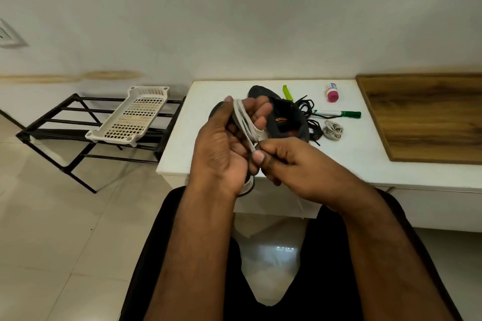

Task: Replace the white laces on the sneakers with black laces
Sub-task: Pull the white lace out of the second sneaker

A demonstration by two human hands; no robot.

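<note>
The left hand [229, 138] has a white lace [245, 122] coiled round its fingers; the right hand [289, 161] pinches the lace's end. Black laces [309, 112] lie beside the sneaker [287, 117] on the worktop [182, 154]. A white basket [130, 117] sits on a rack [65, 122].

white lace [243, 120] wound around left hand [224, 143], right hand [289, 164] pinching its end

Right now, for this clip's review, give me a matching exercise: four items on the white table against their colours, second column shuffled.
Column one:
1. marker
2. small bottle
3. loose lace pile
4. coiled lace bundle

Column two:
A. white
B. green cap
C. black
D. pink cap

Pairs: 1-B, 2-D, 3-C, 4-A
</note>
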